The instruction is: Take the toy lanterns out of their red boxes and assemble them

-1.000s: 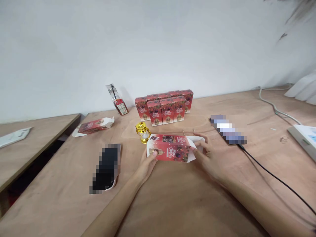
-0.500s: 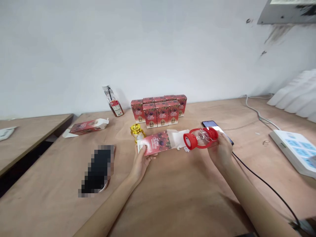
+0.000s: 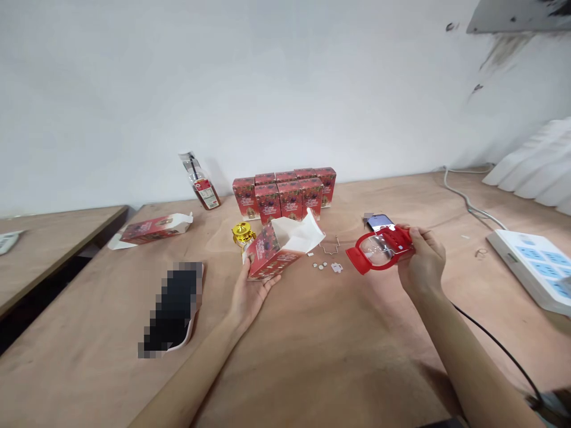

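Note:
My left hand (image 3: 252, 291) is wrapped round a red printed gift box (image 3: 270, 252), its white flaps standing open toward the right. In my right hand (image 3: 423, 261) is a small red lantern (image 3: 379, 249) with a clear middle, gripped at one end and tilted on its side. Box and lantern are apart. Just behind the held box a gold lantern (image 3: 242, 233) shows in part. Between my hands lie a bent wire handle (image 3: 330, 245), several small round pieces (image 3: 320, 267) and a white cut-out piece (image 3: 336, 268).
Several red boxes (image 3: 289, 199) stand grouped by the wall, beside a bottle (image 3: 203, 187). Another opened box (image 3: 151, 229) lies at left, above a phone (image 3: 173, 309). A second phone (image 3: 379, 222) lies behind the lantern. At right are a power strip (image 3: 530, 264) and cables.
The lantern has moved right, away from the box. My left hand has turned the box so its open end faces up and right. The small pieces on the table now show.

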The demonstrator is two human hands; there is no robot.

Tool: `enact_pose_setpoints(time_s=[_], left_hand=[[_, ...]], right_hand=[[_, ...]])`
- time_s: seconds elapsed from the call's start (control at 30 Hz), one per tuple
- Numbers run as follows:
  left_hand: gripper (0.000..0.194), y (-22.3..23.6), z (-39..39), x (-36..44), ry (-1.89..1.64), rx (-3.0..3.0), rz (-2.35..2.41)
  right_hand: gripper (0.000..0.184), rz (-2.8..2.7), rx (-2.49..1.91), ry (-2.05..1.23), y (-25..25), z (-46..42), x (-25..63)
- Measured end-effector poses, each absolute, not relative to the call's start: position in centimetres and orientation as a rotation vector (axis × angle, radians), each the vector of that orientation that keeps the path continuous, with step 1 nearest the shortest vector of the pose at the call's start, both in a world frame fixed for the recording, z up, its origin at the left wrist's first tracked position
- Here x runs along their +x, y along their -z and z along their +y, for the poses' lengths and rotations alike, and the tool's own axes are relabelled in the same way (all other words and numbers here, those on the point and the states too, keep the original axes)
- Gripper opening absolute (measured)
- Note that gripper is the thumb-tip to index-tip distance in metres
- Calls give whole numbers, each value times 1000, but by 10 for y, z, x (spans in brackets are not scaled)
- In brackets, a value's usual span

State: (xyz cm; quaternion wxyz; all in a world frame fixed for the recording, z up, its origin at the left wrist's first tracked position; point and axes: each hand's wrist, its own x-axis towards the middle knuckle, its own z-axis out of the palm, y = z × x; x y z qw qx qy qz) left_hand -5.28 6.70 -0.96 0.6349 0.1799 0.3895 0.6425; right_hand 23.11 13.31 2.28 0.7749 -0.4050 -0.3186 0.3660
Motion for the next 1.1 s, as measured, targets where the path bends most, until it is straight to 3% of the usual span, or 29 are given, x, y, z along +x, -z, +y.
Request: enact_pose_setpoints(time_s=[0.27,0.5,0.63,0.73,0.9,1.1], left_hand=[[49,3,65,-54,-1340,344,773],[49,-1,65,-50,-1344,323,800],[43,-1,64,-50,-1377,324,826],[44,1,64,-50,-1364,339,828],[43,7,62,-51,-1349,406,799],[50,12,55,-48,-1288,567,832]], right_hand=[[25,-1174,-1119,-513,-15,123,218],[21,-1267,-1201,-344,-8,120,210],[13,-1391,-1126,46,-6,114,210],[23,-1464,-971,266,-3,94,196],[43,-1686,-684,9,10,53,155],[83,-1813,-693,-934,20,47,136]])
